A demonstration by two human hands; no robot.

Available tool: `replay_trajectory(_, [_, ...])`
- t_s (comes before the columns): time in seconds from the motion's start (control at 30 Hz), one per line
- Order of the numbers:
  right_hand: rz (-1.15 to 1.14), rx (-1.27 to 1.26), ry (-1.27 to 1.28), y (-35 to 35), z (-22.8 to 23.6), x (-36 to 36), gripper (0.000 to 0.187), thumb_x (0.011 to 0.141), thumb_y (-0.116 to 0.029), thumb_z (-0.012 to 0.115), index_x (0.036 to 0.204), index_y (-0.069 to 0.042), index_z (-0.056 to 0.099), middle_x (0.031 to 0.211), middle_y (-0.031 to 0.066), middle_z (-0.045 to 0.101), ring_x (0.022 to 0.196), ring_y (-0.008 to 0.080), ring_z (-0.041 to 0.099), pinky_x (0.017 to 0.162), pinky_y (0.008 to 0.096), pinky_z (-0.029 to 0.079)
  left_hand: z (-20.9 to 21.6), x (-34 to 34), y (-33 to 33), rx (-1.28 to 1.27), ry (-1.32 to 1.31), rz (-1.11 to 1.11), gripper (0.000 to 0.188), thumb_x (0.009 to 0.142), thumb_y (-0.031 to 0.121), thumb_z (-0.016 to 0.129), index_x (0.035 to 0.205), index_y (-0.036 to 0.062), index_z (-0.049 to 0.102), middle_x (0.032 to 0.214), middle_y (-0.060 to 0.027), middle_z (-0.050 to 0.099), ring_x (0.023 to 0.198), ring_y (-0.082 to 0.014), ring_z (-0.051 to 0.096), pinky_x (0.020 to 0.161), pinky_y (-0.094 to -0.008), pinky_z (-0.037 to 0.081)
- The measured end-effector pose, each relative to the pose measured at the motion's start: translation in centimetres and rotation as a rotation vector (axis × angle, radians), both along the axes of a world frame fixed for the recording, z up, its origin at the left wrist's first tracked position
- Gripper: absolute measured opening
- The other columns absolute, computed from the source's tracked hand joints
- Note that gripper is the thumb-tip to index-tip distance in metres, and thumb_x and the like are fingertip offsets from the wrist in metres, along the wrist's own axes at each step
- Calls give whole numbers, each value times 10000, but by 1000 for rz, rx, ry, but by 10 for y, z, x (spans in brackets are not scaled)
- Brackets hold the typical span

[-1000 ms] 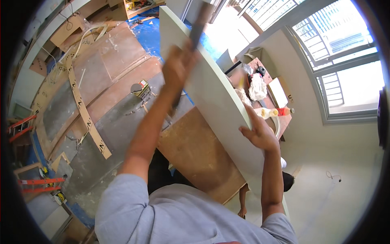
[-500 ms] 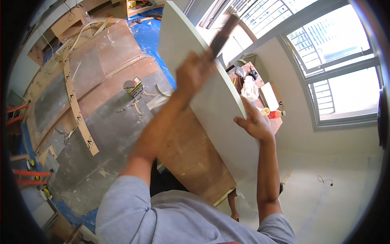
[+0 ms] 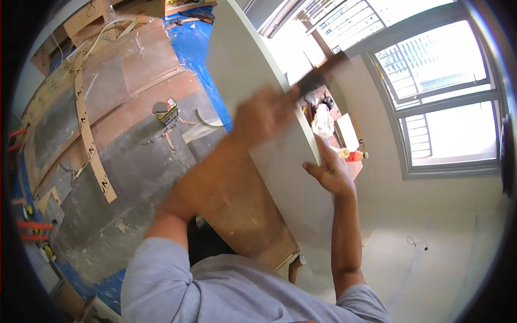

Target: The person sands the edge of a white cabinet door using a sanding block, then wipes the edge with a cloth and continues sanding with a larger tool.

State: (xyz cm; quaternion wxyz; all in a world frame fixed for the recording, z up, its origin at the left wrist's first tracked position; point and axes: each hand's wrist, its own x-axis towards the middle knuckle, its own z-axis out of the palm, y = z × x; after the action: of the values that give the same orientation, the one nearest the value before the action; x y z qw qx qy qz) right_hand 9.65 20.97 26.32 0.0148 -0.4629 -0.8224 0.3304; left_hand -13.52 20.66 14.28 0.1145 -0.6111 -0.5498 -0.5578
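A tall white panel (image 3: 242,81) stands on edge in front of me, its long narrow edge running from the top middle down toward my right arm. My left hand (image 3: 264,121), smeared by motion, is closed on a dark flat bar-shaped tool (image 3: 323,72), which lies across the panel's narrow edge. Blur hides the tool's exact kind and whether it touches the edge. My right hand (image 3: 333,172) grips the same edge lower down, thumb on the near face and fingers over the edge.
Brown boards (image 3: 145,59) and a patterned strip (image 3: 89,134) cover the floor at left, beside a blue sheet (image 3: 196,46). A small box-like item (image 3: 166,111) sits there. Beyond the panel, a red-capped bottle (image 3: 355,156) and white cloth (image 3: 323,121) lie near the window (image 3: 447,134).
My left hand and the dark tool have swung to the right and down along the panel's edge. My right hand keeps its hold on the panel. The whole view has shifted slightly.
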Motion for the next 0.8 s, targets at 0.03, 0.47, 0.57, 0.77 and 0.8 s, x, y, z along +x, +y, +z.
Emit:
replay_trajectory(0.03, [14, -14, 60, -1, 3, -4, 803, 858, -87, 732, 1554, 60, 360, 1320, 237, 640, 1180, 285, 618, 1001, 365, 488, 4, -37, 19, -196, -85, 51, 558, 966, 428, 699, 1449, 163, 616, 938, -160, 604, 804, -332, 639, 726, -434, 542])
replay_trajectory(0.47, [-69, -77, 73, -6, 2, -10, 787, 830, -39, 717, 1547, 34, 399, 1415, 203, 592, 1279, 273, 571, 1067, 354, 442, 6, 16, -13, 200, 16, -169, 545, 843, 359, 804, 1356, 221, 680, 843, -39, 619, 734, -240, 638, 577, -398, 551])
replay_trajectory(0.57, [-142, -213, 265, -7, -4, -7, 780, 836, -17, 718, 1546, 38, 400, 1386, 181, 597, 1285, 235, 555, 1060, 344, 437, -3, -27, 29, 213, 48, -10, 566, 840, 373, 817, 1344, 149, 691, 837, -53, 616, 713, -243, 624, 563, -396, 533])
replay_trajectory(0.77, [-33, -79, 202, 1, -9, -1, 787, 820, 41, 715, 1541, 42, 398, 1412, 172, 572, 1337, 230, 511, 1100, 337, 401, -19, -164, 105, 204, -398, 198, 499, 944, 241, 763, 1392, 57, 645, 894, -145, 604, 785, -292, 621, 701, -390, 513])
replay_trajectory(0.8, [-56, -107, 204, 1, -12, 0, 786, 823, 38, 715, 1542, 42, 397, 1419, 170, 567, 1346, 233, 503, 1111, 340, 391, -12, -151, 95, 173, -391, 198, 496, 949, 249, 756, 1393, 56, 644, 904, -142, 614, 790, -288, 625, 702, -393, 513])
